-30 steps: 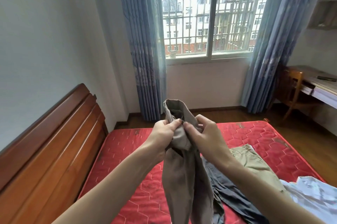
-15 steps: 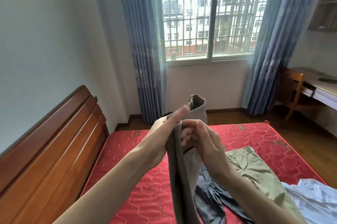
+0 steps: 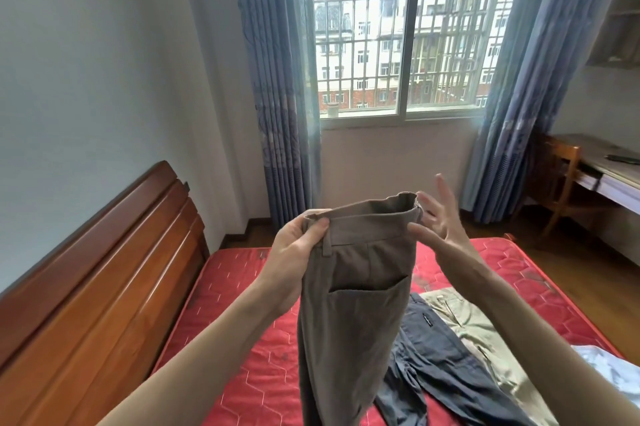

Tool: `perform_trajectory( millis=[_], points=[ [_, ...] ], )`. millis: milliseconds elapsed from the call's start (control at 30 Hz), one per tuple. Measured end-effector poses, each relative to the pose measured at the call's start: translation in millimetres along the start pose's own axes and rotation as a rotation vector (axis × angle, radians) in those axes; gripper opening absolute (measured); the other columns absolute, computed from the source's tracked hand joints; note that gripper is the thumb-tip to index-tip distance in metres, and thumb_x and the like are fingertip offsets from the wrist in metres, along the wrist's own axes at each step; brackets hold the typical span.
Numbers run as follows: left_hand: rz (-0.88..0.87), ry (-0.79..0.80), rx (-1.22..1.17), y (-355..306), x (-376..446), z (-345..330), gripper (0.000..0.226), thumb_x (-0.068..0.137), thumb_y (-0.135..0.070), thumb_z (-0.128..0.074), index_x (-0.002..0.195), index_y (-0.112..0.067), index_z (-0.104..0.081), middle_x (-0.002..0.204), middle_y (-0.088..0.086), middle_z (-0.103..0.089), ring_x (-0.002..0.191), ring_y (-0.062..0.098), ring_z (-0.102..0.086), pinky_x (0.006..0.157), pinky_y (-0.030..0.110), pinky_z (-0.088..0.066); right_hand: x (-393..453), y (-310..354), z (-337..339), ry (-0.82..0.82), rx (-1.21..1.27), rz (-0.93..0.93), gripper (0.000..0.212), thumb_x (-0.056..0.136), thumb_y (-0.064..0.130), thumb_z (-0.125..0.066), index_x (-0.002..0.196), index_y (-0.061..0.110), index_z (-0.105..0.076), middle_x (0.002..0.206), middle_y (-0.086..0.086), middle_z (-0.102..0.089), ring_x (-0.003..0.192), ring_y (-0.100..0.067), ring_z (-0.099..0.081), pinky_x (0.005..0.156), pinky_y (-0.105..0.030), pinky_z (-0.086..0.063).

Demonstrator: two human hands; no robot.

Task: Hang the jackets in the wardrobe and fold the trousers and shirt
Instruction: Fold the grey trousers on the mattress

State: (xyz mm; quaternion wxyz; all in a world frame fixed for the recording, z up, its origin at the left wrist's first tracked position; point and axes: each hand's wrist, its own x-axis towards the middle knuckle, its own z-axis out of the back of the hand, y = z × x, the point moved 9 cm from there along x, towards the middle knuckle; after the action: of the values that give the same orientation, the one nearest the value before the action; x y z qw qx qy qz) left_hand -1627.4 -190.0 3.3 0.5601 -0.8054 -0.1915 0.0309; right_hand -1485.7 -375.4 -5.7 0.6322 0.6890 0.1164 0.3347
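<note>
Since half a second ago the brown trousers [image 3: 349, 304] have been spread wide at the waistband, held up over the bed [image 3: 249, 314]; one end is gripped by the left hand [image 3: 298, 245], the other pinched by the right hand [image 3: 436, 224], its outer fingers splayed, so that corner could slip loose
</note>
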Motion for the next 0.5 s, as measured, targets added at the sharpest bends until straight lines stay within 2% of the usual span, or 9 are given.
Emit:
perform_trajectory(
  millis=[33,100,167,267,300,367,433,500],
  points=[
    [0.001,-0.007,-0.021,-2.2,4.8,1.2,0.024,0.107,-0.01,-0.052,0.108,-0.01,-0.076,0.112,0.016,-0.075,0.102,0.023,-0.073,0.09,0.032,-0.061,3.0,-9.4,-7.6,0.136,0.082,-0.097,0.096,0.08,0.044,-0.084,0.158,0.052,-0.028,0.147,0.016,-0.056,0.134,-0.005,-0.058,0.105,-0.031,-0.051],
    [-0.001,-0.032,-0.019,-9.2,15.8,5.4,0.025,0.108,-0.011,-0.05,0.105,-0.012,-0.075,0.106,0.012,-0.077,0.098,0.019,-0.074,0.085,0.03,-0.062,6.3,-17.4,-23.3,0.296,0.049,-0.149,0.072,0.082,0.039,-0.089,0.146,0.036,-0.055,0.136,-0.001,-0.071,0.126,-0.021,-0.067,0.094,-0.029,-0.058],
    [-0.026,-0.05,0.111,-16.9,24.6,10.7,0.025,0.11,-0.013,-0.047,0.105,-0.013,-0.072,0.1,0.006,-0.078,0.092,0.014,-0.073,0.08,0.027,-0.06,12.9,-17.9,-28.1,0.233,-0.034,-0.111,0.053,0.074,0.04,-0.095,0.12,0.028,-0.075,0.12,-0.005,-0.078,0.115,-0.024,-0.073,0.086,-0.024,-0.059],
    [-0.108,-0.052,0.486,-26.4,25.9,18.1,0.016,0.106,-0.028,-0.06,0.115,-0.015,-0.063,0.099,0.003,-0.073,0.093,0.011,-0.068,0.092,0.036,-0.058,22.2,-7.5,-24.8,0.056,-0.019,-0.027,0.045,0.067,0.039,-0.098,0.106,0.026,-0.08,0.108,-0.003,-0.081,0.101,-0.015,-0.077,0.079,-0.021,-0.059],
    [-0.136,-0.019,0.601,-27.2,25.1,17.9,0.025,0.1,-0.03,-0.069,0.118,-0.016,-0.059,0.101,0.002,-0.072,0.095,0.011,-0.068,0.095,0.035,-0.058,25.0,-3.9,-22.8,0.014,-0.001,0.001,0.041,0.067,0.035,-0.098,0.103,0.026,-0.081,0.105,-0.002,-0.081,0.097,-0.013,-0.077,0.077,-0.02,-0.059],
    [-0.205,0.067,0.819,-31.6,26.5,15.8,0.038,0.09,-0.022,-0.082,0.118,-0.016,-0.057,0.102,-0.001,-0.073,0.094,0.009,-0.069,0.091,0.03,-0.058,28.1,3.3,-20.2,-0.046,0.001,0.049,0.032,0.071,0.026,-0.097,0.099,0.027,-0.081,0.1,-0.001,-0.082,0.091,-0.01,-0.077,0.074,-0.018,-0.059],
    [-0.228,0.133,0.949,-40.7,33.1,17.2,0.03,0.088,-0.014,-0.084,0.11,-0.011,-0.063,0.096,0.003,-0.073,0.087,0.009,-0.068,0.084,0.033,-0.059,29.0,9.8,-23.7,-0.028,-0.042,0.054,0.026,0.073,0.027,-0.094,0.097,0.028,-0.081,0.099,0.001,-0.082,0.091,-0.009,-0.077,0.073,-0.017,-0.058],
    [-0.226,0.186,1.0,-50.1,43.0,20.6,0.022,0.088,-0.009,-0.082,0.104,-0.005,-0.067,0.092,0.012,-0.072,0.082,0.009,-0.065,0.078,0.037,-0.058,32.4,14.2,-28.5,0.072,-0.111,0.003,0.028,0.074,0.037,-0.091,0.099,0.03,-0.081,0.102,0.002,-0.082,0.095,-0.011,-0.077,0.075,-0.017,-0.059]
  ],
)
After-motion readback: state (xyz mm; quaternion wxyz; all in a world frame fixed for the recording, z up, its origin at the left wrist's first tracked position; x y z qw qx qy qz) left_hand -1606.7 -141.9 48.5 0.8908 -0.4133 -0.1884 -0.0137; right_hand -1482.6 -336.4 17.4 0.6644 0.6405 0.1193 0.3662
